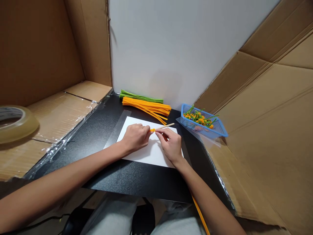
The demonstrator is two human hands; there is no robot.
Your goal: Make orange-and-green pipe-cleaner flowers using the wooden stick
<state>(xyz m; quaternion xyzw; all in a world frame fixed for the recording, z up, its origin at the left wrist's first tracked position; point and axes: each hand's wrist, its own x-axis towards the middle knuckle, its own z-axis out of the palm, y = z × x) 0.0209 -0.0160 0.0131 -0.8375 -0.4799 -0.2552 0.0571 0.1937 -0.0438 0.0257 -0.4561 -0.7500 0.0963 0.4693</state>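
Head view, left hand [135, 137] pinching orange pipe cleaner [152, 130], right hand [171, 145] gripping wooden stick [169, 125]

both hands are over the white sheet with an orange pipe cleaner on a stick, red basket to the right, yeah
Not quite: the head view shows the basket is blue, not red. The rest holds: left hand and right hand over the white sheet, orange pipe cleaner on the stick.
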